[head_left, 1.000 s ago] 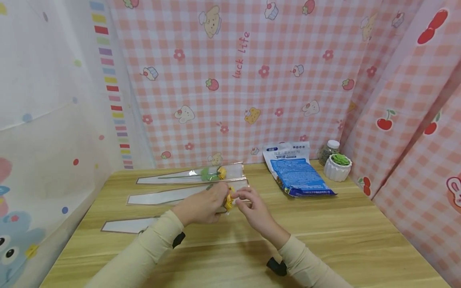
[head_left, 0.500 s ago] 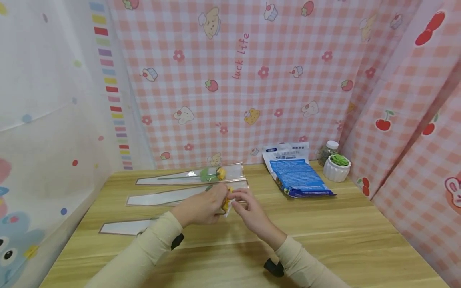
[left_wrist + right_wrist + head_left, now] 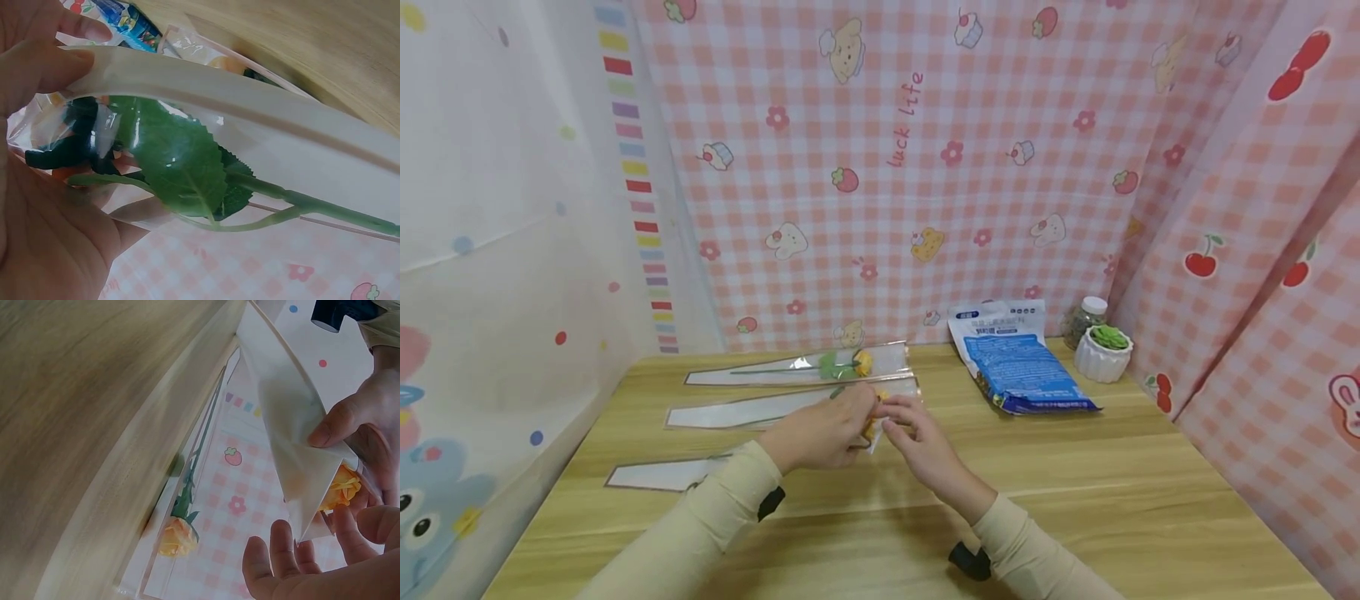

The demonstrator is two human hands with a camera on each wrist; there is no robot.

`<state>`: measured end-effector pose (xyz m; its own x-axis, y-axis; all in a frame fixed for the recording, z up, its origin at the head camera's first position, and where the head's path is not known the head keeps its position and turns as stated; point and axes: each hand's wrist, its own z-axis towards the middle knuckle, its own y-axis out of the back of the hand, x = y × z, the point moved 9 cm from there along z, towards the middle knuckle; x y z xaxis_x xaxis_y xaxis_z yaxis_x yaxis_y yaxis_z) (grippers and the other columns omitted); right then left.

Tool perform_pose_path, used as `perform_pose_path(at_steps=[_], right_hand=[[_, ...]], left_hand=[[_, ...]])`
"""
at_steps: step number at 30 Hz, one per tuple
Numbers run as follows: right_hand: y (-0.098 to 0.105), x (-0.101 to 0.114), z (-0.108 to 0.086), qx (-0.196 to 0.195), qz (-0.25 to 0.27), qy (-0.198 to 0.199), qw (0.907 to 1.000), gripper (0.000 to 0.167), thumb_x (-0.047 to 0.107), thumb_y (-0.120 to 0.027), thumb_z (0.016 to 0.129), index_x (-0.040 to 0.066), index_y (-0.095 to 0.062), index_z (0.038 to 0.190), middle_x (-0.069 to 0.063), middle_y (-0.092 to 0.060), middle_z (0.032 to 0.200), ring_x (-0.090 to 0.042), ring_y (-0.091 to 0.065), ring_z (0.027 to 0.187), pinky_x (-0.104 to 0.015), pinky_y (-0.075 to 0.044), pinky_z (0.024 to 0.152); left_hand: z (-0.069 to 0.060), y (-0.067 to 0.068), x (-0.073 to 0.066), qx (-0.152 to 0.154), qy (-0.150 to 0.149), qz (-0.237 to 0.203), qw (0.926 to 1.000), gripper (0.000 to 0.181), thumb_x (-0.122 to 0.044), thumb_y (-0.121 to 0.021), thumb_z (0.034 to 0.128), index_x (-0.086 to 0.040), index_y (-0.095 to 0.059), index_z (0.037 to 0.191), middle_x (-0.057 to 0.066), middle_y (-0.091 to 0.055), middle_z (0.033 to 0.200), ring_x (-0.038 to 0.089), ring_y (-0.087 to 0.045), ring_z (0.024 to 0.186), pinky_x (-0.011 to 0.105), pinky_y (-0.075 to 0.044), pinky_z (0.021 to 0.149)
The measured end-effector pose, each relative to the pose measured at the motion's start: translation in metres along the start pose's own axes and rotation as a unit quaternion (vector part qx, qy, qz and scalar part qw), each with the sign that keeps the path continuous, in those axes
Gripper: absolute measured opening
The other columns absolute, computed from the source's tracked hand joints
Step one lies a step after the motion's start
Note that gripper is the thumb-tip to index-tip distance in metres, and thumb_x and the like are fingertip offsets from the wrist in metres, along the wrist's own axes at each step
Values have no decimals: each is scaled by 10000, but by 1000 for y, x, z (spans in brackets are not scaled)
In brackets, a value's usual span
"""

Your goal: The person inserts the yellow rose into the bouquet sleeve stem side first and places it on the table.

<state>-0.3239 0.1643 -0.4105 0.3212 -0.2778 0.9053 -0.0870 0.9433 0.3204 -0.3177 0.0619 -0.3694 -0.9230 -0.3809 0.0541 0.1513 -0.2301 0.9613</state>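
Observation:
My left hand grips a long clear-and-white flower sleeve near its wide end, thumb on the outside. Inside lies an artificial yellow rose; its green leaf and stem show through the clear side in the left wrist view. My right hand is at the sleeve's mouth, fingers loosely bent. In the right wrist view, its index finger reaches the mouth beside the bloom, and the other fingers are spread. Whether its fingertips touch the petals or the film is unclear. The head view hides most of the held sleeve behind my left hand and forearm.
Behind my hands, one sleeve with a yellow rose lies on the wooden table. Another sleeve lies nearer, partly covered. A blue-and-white bag, a white pot with a green succulent and a capped jar stand back right.
The yellow bloom between my hands shows less now, sitting deeper behind the fingers and the sleeve's mouth. My right fingers have shifted slightly left; my left hand keeps its grip.

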Motion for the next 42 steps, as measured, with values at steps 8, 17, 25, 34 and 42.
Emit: perform_pose_path(at_steps=[8,17,25,34,42], right_hand=[[-2,1,0,35,-42,47,10000,267,129,-567,1038,27,-707,1240,-97,-551,1384,-313,-493,1295,-506,-489,984],[-5,1,-2,180,-200,26,9996,393,229,-448,1094,-46,-675,1259,-174,-535,1403,-372,-488,1304,-538,-452,1032],[-17,-7,-6,772,-41,-324,9965,557,347,-203,1123,-22,-426,1476,-226,-475,1482,-407,-447,1356,-562,-426,1030],[-26,-5,-8,1393,-446,-145,9891,536,406,-367,1089,15,-605,1370,-186,-394,1497,-412,-379,1395,-585,-408,1070],[-27,-17,-4,1566,-473,-334,9860,420,302,-619,1015,83,-613,1373,-93,-465,1227,-230,-498,1121,-369,-482,891]], left_hand=[[1,0,0,130,83,-75,9999,475,-88,-777,822,-70,-371,1068,17,-353,971,129,-422,849,216,-439,674],[3,2,-3,118,29,-164,9998,467,-61,-769,817,-76,-369,1057,12,-359,963,120,-422,839,211,-436,682],[4,2,-3,214,196,-310,9991,511,-40,-776,753,-82,-373,1065,6,-381,955,126,-444,836,228,-470,695],[4,0,-1,309,312,-460,9980,489,-26,-759,778,-90,-363,1059,-6,-362,940,122,-434,824,217,-450,667],[5,-7,-2,336,372,-744,9960,419,-129,-759,901,-87,-378,1069,-3,-368,963,103,-468,801,181,-465,642]])
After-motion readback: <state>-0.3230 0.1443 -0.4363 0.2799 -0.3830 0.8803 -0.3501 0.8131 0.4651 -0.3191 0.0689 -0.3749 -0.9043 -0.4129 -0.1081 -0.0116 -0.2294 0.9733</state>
